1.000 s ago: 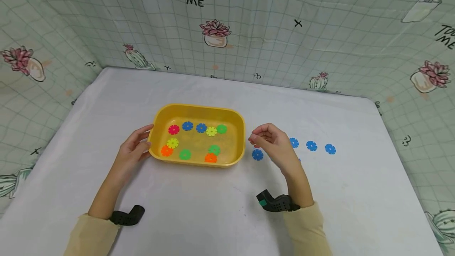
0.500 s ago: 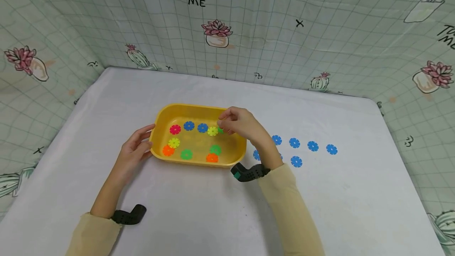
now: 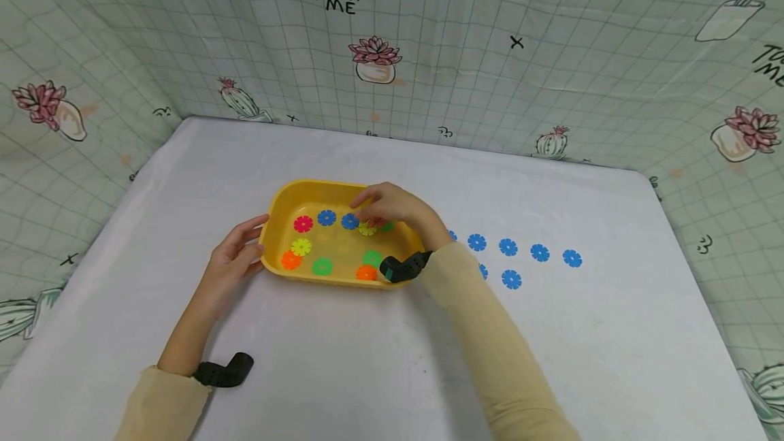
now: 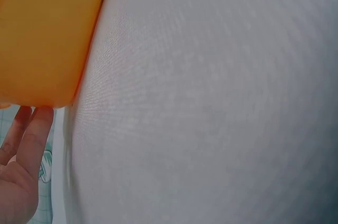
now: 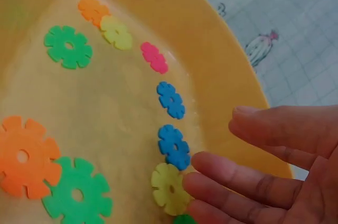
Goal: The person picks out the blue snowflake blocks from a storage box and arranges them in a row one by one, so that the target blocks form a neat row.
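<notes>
A yellow plastic tray point(image 3: 343, 280) holds several notched, flower-shaped plastic discs. My left hand point(image 3: 229, 257) touches the tray's left end, its extended fingers point(image 4: 33, 137) against the outer wall. Inside the tray's far right part is my right hand point(image 3: 395, 206), thumb apart from the fingers and nothing between them. Those fingertips point(image 5: 203, 163) come right up to a blue disc point(image 5: 173, 147) and a yellow disc point(image 5: 170, 188). Partly behind this hand lies a green disc point(image 3: 388, 226). Another blue disc point(image 3: 327, 218) and a pink-red disc point(image 3: 303, 224) lie farther left.
Several blue discs point(image 3: 508, 247) lie in two rows on the white-covered table point(image 3: 343, 359), right of the tray. A green disc point(image 3: 322, 266) and an orange disc point(image 3: 290, 260) lie near the tray's front. Behind the table hangs a grid-patterned curtain point(image 3: 453, 73).
My right hand has moved left from over the table into the tray, its thumb and fingers parting from a pinch. More blue discs on the table show now. The left hand stays at the tray.
</notes>
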`<state>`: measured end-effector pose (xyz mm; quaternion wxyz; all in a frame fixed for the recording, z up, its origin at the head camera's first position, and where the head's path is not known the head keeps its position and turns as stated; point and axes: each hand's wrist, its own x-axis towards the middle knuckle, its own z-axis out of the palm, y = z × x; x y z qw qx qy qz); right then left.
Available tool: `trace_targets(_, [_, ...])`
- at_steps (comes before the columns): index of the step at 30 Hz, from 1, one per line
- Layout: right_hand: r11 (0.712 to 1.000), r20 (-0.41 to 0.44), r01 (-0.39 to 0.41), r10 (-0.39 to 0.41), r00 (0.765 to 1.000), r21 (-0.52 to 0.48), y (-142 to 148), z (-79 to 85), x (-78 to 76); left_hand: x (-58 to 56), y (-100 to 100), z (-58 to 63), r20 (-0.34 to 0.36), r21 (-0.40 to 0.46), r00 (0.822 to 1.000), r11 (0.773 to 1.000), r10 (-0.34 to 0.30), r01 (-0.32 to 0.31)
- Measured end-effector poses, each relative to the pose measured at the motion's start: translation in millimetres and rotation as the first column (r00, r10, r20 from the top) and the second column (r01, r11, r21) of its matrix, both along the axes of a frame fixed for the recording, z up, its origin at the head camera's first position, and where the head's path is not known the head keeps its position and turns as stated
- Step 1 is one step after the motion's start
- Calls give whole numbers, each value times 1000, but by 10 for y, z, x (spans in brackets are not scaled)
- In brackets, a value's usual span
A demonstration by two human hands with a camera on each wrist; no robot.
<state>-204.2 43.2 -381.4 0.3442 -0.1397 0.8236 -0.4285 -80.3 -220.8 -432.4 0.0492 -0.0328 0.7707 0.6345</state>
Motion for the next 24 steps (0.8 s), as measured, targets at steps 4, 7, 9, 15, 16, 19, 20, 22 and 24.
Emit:
trace_targets(4, [1000,79,-8,9,997,-4,-53,-89,-24,2,2,-1,2,-1,1000,1000,-3,3])
trace_targets(7, [1000,88,-23,23,996,1,-92,-148,-31,2,1,0,3,1,1000,1000,-6,6])
trace_targets(9, [999,87,-36,36,996,5,-116,-173,-35,0,1,-1,5,2,1000,1000,-7,7])
trace_targets(15, [999,102,-43,40,994,33,-139,-213,-47,-6,4,0,-2,15,1000,1000,-17,17])
trace_targets(16, [998,94,-51,47,994,46,-138,-216,-51,-5,3,-1,-2,12,1000,1000,-15,15])
trace_targets(19, [994,100,-80,72,992,76,-138,-216,-52,-4,1,-1,-4,11,1000,1000,-15,15])
trace_targets(20, [993,106,-89,80,991,83,-139,-214,-51,-3,0,-2,-3,7,1000,1000,-15,15])
trace_targets(22, [989,124,-110,98,987,95,-138,-220,-56,-1,0,-1,2,2,1000,1000,-12,12])
trace_targets(24, [988,141,-121,106,984,100,-138,-233,-63,0,2,1,8,-3,1000,1000,-11,11])
